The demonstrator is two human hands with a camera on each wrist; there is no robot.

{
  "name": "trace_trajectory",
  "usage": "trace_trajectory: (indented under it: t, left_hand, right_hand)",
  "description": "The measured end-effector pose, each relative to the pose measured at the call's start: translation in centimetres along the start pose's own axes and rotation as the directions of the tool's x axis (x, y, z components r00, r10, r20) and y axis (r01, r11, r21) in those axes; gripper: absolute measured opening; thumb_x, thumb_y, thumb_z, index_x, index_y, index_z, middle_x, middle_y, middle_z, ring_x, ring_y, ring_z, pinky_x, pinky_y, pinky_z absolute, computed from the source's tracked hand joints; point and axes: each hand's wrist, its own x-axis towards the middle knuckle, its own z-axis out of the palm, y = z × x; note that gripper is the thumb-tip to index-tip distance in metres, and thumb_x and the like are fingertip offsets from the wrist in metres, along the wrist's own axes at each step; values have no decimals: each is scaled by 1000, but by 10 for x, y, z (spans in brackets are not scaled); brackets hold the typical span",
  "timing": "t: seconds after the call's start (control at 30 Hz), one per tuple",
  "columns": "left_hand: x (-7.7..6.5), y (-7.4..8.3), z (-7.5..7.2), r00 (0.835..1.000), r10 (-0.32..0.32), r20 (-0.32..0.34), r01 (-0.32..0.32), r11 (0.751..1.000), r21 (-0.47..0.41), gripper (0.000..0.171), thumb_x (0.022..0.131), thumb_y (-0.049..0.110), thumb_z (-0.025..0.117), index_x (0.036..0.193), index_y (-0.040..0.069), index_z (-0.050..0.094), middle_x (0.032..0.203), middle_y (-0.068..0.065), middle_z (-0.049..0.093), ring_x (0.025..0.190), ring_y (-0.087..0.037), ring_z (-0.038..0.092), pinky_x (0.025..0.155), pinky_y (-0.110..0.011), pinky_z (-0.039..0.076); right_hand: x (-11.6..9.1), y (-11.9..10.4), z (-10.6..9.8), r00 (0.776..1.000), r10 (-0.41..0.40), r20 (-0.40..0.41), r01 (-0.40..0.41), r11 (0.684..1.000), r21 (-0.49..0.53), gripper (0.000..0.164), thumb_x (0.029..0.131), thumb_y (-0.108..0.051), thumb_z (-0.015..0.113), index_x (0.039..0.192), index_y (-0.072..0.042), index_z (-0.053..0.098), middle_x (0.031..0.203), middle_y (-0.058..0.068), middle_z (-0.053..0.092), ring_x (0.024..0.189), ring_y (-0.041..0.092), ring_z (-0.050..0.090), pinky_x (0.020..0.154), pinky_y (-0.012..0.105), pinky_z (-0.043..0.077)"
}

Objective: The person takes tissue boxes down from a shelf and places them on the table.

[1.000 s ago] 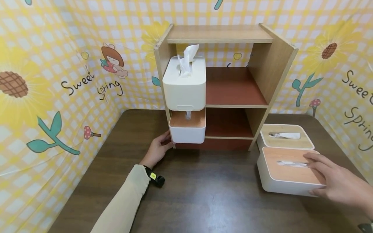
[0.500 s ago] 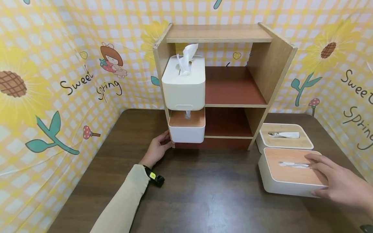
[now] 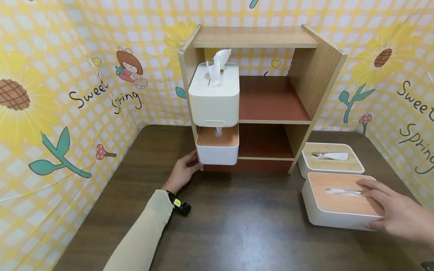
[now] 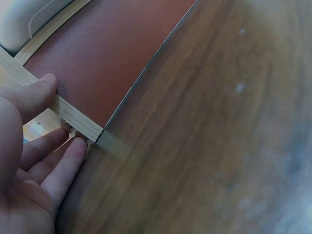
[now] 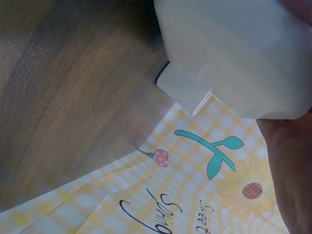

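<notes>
Box (image 3: 344, 203) at lower right, possibly lifted, is pinched by the right hand (image 3: 396, 209) and best held level; left of centre, the left hand (image 3: 182, 173) pinches the shelf's (image 3: 274, 99) edge, ideally steadily.

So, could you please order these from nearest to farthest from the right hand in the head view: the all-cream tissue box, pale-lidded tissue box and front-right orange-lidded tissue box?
1. Orange-lidded tissue box: held by the right hand.
2. Pale-lidded tissue box: right side, just behind.
3. All-cream tissue box: upper shelf, left end.
</notes>
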Motion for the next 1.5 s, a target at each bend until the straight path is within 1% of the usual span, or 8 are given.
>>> trace_trajectory:
  t: [0.2, 0.3, 0.43, 0.57, 0.67, 0.77, 1.07, 1.5]
  left_hand:
    - [1, -1, -1, 1000, 9, 11, -9, 1000, -3, 57, 93, 16, 68, 146, 15, 46, 130, -8, 61, 119, -18, 54, 92, -38, 47]
    - [2, -2, -2, 1000, 16, 16, -16, 1000, -10, 57, 93, 16, 68, 146, 16, 45, 131, -9, 60, 120, -20, 54, 92, -39, 46]
    - [0, 3, -3, 999, 19, 30, -19, 1000, -4, 58, 94, 13, 67, 147, 10, 43, 132, -13, 59, 120, -23, 53, 91, -39, 47]
    - [-3, 16, -3, 999, 17, 39, -18, 1000, 24, 58, 94, 10, 65, 147, 3, 42, 131, -17, 58, 119, -25, 54, 90, -38, 48]
    - [-1, 10, -3, 999, 15, 31, -16, 1000, 17, 57, 95, 12, 65, 147, 6, 43, 131, -15, 59, 119, -23, 55, 90, -37, 48]
    - [3, -4, -2, 1000, 11, 23, -11, 1000, -2, 57, 94, 14, 66, 147, 12, 43, 132, -11, 59, 120, -21, 54, 91, -36, 48]
    - [2, -3, 1, 999, 32, 4, -32, 999, -11, 56, 93, 18, 68, 145, 13, 48, 126, -9, 63, 112, -20, 59, 84, -29, 50]
    - [0, -4, 0, 1000, 29, 8, -29, 1000, 3, 56, 93, 20, 69, 145, 17, 47, 126, -6, 63, 113, -18, 58, 86, -35, 49]
  right_hand:
    - [-3, 1, 0, 1000, -4, 10, 4, 1000, -2, 75, 49, -36, 94, 110, -4, 66, 145, 2, 40, 133, 17, 36, 78, 30, 41]
    - [-3, 2, -2, 1000, -13, 11, 13, 1000, 14, 76, 50, -35, 94, 112, -2, 65, 147, 2, 38, 136, 14, 31, 82, 22, 37]
    - [-4, 7, -3, 999, -37, 1, 37, 999, 22, 78, 49, -36, 94, 113, -3, 64, 147, 0, 38, 131, 16, 38, 82, 12, 30]
    - [-4, 10, -3, 999, -45, 12, 45, 999, 12, 80, 49, -38, 94, 113, -4, 64, 148, -1, 38, 121, 28, 49, 79, 22, 41]
    - [-4, 10, -2, 999, -45, 6, 45, 999, 5, 79, 47, -38, 94, 113, -5, 64, 148, -3, 38, 118, 30, 51, 79, 23, 42]
    - [-5, 10, 0, 999, -45, -7, 45, 999, 7, 80, 47, -38, 95, 112, -5, 64, 148, -5, 38, 120, 26, 50, 79, 12, 34]
    - [-8, 13, 5, 996, -70, -45, 70, 998, 0, 79, 42, -37, 95, 107, -5, 65, 147, -6, 39, 108, 29, 54, 77, 8, 33]
    - [-9, 15, 7, 997, -61, -36, 62, 998, 19, 80, 42, -39, 95, 107, -3, 65, 148, -4, 38, 105, 35, 55, 77, 8, 34]
